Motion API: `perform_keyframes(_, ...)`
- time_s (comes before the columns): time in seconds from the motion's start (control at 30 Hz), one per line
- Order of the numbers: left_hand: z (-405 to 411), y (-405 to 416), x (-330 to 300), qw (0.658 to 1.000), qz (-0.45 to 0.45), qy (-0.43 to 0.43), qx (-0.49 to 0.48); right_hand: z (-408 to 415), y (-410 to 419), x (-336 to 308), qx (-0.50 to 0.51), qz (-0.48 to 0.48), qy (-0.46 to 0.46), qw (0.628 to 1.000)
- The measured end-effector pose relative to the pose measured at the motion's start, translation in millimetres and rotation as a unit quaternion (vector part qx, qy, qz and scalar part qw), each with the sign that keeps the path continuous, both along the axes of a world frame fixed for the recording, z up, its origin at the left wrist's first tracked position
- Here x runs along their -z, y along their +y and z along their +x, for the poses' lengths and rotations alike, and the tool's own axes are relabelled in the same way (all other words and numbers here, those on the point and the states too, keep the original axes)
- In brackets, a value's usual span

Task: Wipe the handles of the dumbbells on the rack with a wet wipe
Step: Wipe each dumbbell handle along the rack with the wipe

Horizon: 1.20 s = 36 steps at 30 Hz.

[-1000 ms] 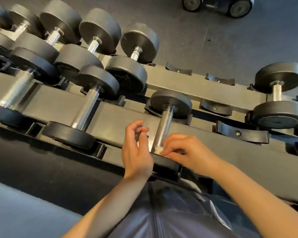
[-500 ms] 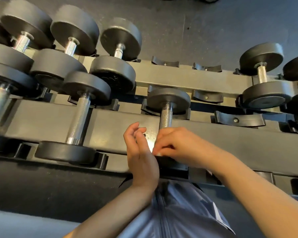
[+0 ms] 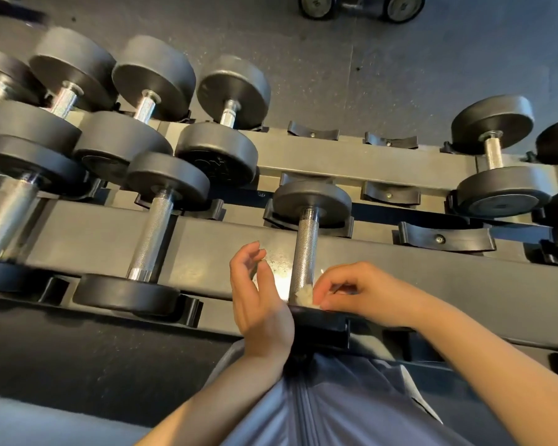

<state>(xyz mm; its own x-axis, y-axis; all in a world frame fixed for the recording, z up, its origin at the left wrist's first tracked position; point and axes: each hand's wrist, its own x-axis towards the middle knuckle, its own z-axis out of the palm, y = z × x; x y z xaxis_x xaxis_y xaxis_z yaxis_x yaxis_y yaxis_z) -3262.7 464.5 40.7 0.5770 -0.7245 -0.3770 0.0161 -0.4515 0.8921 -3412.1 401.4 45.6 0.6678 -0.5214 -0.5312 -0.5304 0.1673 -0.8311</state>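
Head view: the right hand (image 3: 361,292) has slid back down from mid-handle half a second ago, pinching the balled wet wipe (image 3: 304,297) against the near end of the knurled handle (image 3: 304,252), so this stroke looks about finished. The left hand (image 3: 258,294) hovers beside it, fingers loosely curled, empty. That dumbbell's near plate is mostly hidden under both hands; the rack (image 3: 207,249) runs out of frame.

Person's arms bare from wrist up, no sleeves in view, no watch or rings on left hand (image 3: 261,304) or right hand (image 3: 364,294). Wearing grey-blue top (image 3: 319,403), smooth thin fabric w/ a seam or zip line down the middle, few soft folds.
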Motion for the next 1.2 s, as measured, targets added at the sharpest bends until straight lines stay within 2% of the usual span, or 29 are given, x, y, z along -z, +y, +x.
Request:
perform_keyframes(0.13, 0.0, -0.3, 2.7, 0.999, -0.018, -0.033, -0.001, 8.3, -0.7, -4.5, -0.005, -0.013, -0.005, 1.000)
perform_keyframes(0.27, -0.7, -1.4, 3.1, 1.000, 0.005, -0.028, -0.008, 36.0, -8.9, -10.3, -0.087, -0.116, 0.021, 0.989)
perform_keyframes(0.37, -1.4, -0.9, 1.4, 1.000, 0.004, -0.026, -0.006, 45.7, -17.4, -14.7, -0.145, -0.104, 0.060, 0.982)
perform_keyframes(0.5, -3.0, -1.8, -0.4, 0.999, -0.008, -0.034, -0.009, 28.6, -24.5, -17.2, -0.176, -0.071, 0.088, 0.978)
perform_keyframes(0.63, -2.5, -0.9, 0.8, 0.999, -0.024, -0.045, -0.012, 2.1, -17.7, -18.2, -0.121, 0.028, 0.064, 0.990)
perform_keyframes(0.83, -5.7, -0.6, 1.8, 0.996, -0.047, -0.076, -0.007, 21.6, -12.1, -16.0, -0.092, -0.030, 0.070, 0.993)
perform_keyframes(1.0, -6.1, 0.5, 1.4, 0.994, -0.063, -0.086, -0.007, 26.9, -5.1, -13.7, -0.054, -0.002, 0.046, 0.997)
perform_keyframes(1.2, -4.9, -2.4, -6.1, 0.999, -0.020, -0.048, 0.009, -3.3, 2.7, 1.3, -0.027, 0.030, 0.068, 0.997)
